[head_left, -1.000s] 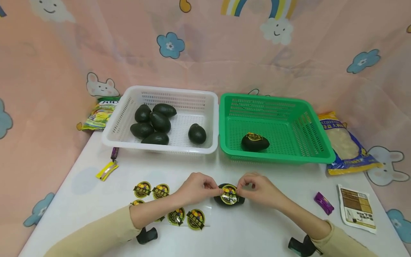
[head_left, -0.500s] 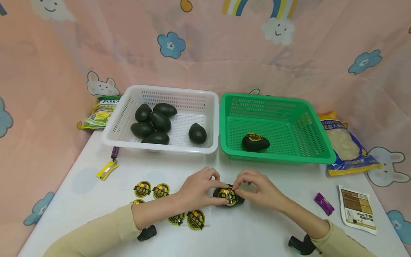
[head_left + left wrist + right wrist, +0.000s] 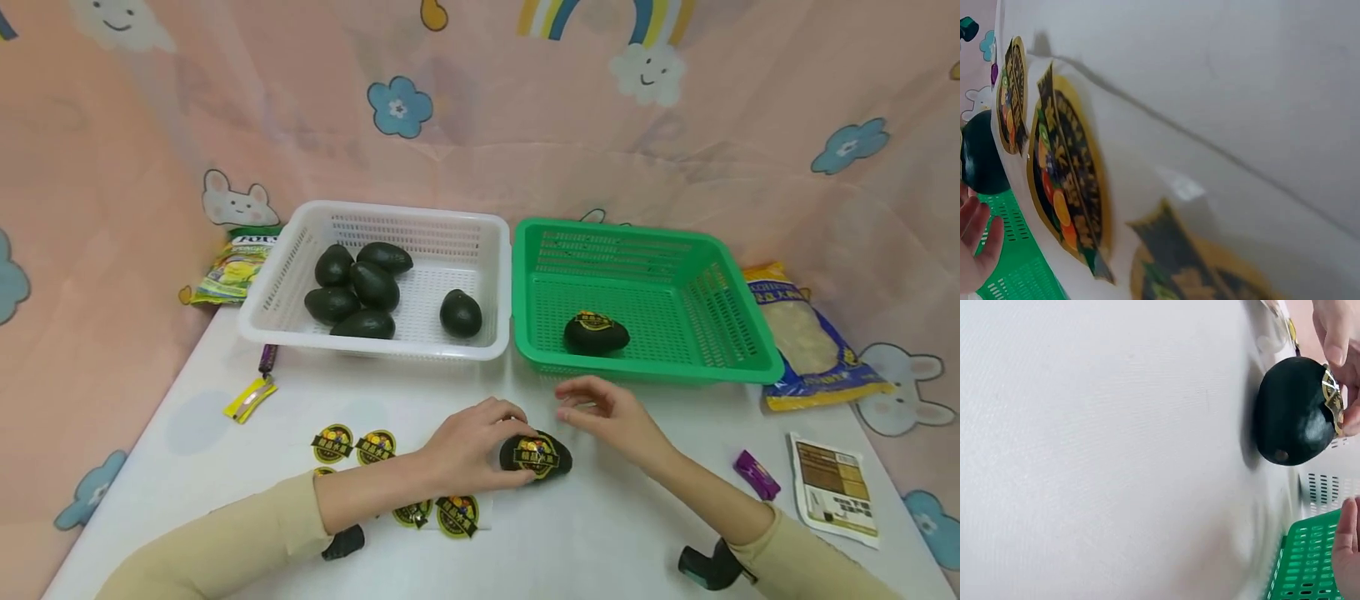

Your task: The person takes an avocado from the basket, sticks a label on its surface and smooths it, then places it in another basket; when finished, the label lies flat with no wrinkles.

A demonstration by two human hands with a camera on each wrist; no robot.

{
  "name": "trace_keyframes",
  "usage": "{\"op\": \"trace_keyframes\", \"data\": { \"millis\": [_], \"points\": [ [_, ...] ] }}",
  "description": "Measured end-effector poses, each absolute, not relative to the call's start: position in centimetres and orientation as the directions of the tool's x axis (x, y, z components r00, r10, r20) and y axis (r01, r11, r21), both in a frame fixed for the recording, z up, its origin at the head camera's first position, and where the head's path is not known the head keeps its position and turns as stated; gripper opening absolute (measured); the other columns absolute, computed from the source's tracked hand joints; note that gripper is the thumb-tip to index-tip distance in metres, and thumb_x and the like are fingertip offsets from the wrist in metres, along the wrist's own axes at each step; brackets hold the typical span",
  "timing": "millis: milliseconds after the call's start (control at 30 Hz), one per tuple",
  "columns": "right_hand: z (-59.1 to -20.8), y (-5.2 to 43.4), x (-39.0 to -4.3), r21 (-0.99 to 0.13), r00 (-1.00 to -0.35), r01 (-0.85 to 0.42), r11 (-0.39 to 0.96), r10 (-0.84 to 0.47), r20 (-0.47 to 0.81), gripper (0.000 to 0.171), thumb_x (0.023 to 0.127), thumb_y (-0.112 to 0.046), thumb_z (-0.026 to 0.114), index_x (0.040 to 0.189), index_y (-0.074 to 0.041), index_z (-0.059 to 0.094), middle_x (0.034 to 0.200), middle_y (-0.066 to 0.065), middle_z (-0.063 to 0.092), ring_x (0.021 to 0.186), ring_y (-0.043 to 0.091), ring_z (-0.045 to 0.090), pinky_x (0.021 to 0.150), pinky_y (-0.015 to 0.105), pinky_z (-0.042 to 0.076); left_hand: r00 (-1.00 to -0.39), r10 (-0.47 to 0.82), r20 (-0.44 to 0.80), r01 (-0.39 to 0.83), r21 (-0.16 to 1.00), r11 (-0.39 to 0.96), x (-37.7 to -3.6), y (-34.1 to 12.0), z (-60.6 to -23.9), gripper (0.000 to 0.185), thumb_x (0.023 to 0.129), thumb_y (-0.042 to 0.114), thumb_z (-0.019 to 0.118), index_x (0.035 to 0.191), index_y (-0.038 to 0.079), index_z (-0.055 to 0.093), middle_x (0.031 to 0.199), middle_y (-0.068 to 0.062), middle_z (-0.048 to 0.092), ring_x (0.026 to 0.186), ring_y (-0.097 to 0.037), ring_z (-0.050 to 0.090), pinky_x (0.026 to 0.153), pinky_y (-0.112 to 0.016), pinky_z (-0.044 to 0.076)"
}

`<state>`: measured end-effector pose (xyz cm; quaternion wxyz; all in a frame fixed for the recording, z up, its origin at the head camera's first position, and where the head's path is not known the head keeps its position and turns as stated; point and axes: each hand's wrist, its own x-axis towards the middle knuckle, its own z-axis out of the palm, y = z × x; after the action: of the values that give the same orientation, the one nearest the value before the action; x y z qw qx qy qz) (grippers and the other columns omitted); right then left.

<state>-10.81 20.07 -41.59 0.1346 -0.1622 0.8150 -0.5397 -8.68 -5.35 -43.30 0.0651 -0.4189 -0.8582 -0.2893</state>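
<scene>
White tabletop (image 3: 615,533) w/ pink cartoon-print cloth backdrop (image 3: 525,142) behind; on it, side by side, a white perforated plastic basket (image 3: 495,250) holding six dark green oval avocados (image 3: 352,287), unlabelled, and to its right a green perforated plastic basket (image 3: 750,333) holding one stickered dark avocado (image 3: 596,332). Near you, front centre, lies the dark green oval avocado w/ round black-and-gold sticker (image 3: 536,455) on its top face; in the right wrist view the same fruit (image 3: 1291,412) sits on the table, sticker edge at its far side. Your left hand (image 3: 468,446) grips this fruit from its left, fingers curled over it. Your right hand (image 3: 611,417) hangs just beside and above it, fingers loosely spread, touching nothing; hands are thus apart. Judged step: label looks seated flat, so sticking seems done & transfer is due. Next move likely calls for lifting the fruit clear and setting it in the green basket, approx. beside the one there, w/out rubbing the label edge. Left of the held fruit: clear backing sheet w/ spare round black-and-gold stickers (image 3: 375,447), seen close in the left wrist view (image 3: 1066,181). Smaller items: blue-and-yellow snack bag (image 3: 810,342) at right, printed white sachet (image 3: 832,483), small purple wrapper (image 3: 756,473), yellow wrapper (image 3: 250,397) at left.
</scene>
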Motion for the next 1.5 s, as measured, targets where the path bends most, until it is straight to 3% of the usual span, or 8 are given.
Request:
{"op": "trace_keyframes", "data": {
  "millis": [133,433,600,833,1033,1100,1300,1500],
  "points": [
    [-41.0,20.3,-11.2,-0.957,-0.935,0.100,0.272,-0.303,-0.184,0.047,0.090,-0.028,0.071,0.129,-0.004,0.059,0.128,0.018,0.061,0.111,0.014,0.062,0.090,0.026,0.050,-0.628,0.731,0.267,0.750,0.457,0.477,-8.9,-4.7,-42.8,0.065,0.077,0.054,0.076,0.130,0.019,0.059,0.129,0.003,0.054,0.117,-0.009,0.051,0.088,-0.024,0.049],
    [-41.9,19.8,-12.5,-0.963,-0.929,0.235,0.132,-0.260,-0.263,0.049,0.094,-0.022,0.067,0.131,0.005,0.054,0.129,0.021,0.060,0.109,0.011,0.062,0.094,0.032,0.048,-0.587,0.809,0.013,0.708,0.492,0.506,-9.7,-4.0,-42.5,0.070,0.077,0.040,0.081,0.140,0.027,0.051,0.137,0.006,0.049,0.122,-0.009,0.046,0.082,-0.028,0.050],
    [-42.5,19.6,-13.1,-0.969,-0.940,0.246,0.040,-0.232,-0.248,0.039,0.094,-0.017,0.066,0.123,0.008,0.060,0.114,0.010,0.070,0.101,0.010,0.064,0.091,0.032,0.048,-0.574,0.818,0.018,0.693,0.544,0.474,-9.9,-4.1,-42.7,0.065,0.077,0.033,0.083,0.136,0.026,0.054,0.130,0.008,0.053,0.117,-0.007,0.049,0.088,-0.025,0.047],
    [-42.8,19.5,-13.4,-0.968,-0.952,0.246,-0.040,-0.199,-0.233,0.018,0.093,-0.013,0.067,0.108,-0.005,0.073,0.096,-0.002,0.074,0.092,0.010,0.064,0.085,0.030,0.049,-0.562,0.813,0.150,0.693,0.621,0.365,-11.8,-4.7,-39.0,0.065,0.075,0.031,0.085,0.132,0.018,0.057,0.124,0.004,0.058,0.112,-0.008,0.052,0.093,-0.023,0.043],
    [-42.9,19.5,-13.5,-0.953,-0.945,0.299,-0.045,-0.152,-0.289,0.014,0.094,-0.011,0.065,0.092,-0.019,0.077,0.088,-0.007,0.073,0.090,0.012,0.062,0.080,0.025,0.049,-0.628,0.744,0.227,0.697,0.589,0.409,-17.7,-3.1,-33.9,0.064,0.075,0.031,0.085,0.131,0.014,0.058,0.124,-0.002,0.058,0.110,-0.013,0.053,0.090,-0.027,0.045],
    [-42.9,19.4,-13.5,-0.955,-0.942,0.297,-0.004,-0.164,-0.292,0.013,0.094,-0.016,0.067,0.100,-0.013,0.077,0.090,-0.005,0.074,0.096,0.018,0.060,0.084,0.029,0.049,-0.662,0.722,0.202,0.677,0.573,0.461,-19.9,-2.2,-33.4,0.063,0.077,0.032,0.084,0.131,0.014,0.057,0.124,-0.002,0.056,0.108,-0.013,0.053,0.088,-0.026,0.046],
    [-43.0,19.2,-13.4,-0.953,-0.936,0.298,0.055,-0.179,-0.303,0.039,0.092,-0.027,0.070,0.117,0.003,0.069,0.097,-0.004,0.074,0.102,0.025,0.056,0.092,0.035,0.046,-0.733,0.678,0.059,0.608,0.505,0.613,-23.9,0.6,-34.6,0.066,0.081,0.035,0.080,0.137,0.014,0.051,0.128,-0.005,0.053,0.108,-0.017,0.054,0.087,-0.027,0.048],
    [-42.7,19.3,-13.3,-0.951,-0.935,0.308,0.019,-0.178,-0.306,0.039,0.092,-0.026,0.070,0.116,0.004,0.069,0.096,-0.003,0.074,0.102,0.024,0.055,0.094,0.036,0.045,-0.751,0.659,-0.038,0.576,0.449,0.683,-24.2,1.9,-35.0,0.092,0.083,0.041,0.077,0.153,0.011,0.026,0.152,-0.013,0.030,0.136,-0.030,0.035,0.102,-0.039,0.042]
  ]
}}
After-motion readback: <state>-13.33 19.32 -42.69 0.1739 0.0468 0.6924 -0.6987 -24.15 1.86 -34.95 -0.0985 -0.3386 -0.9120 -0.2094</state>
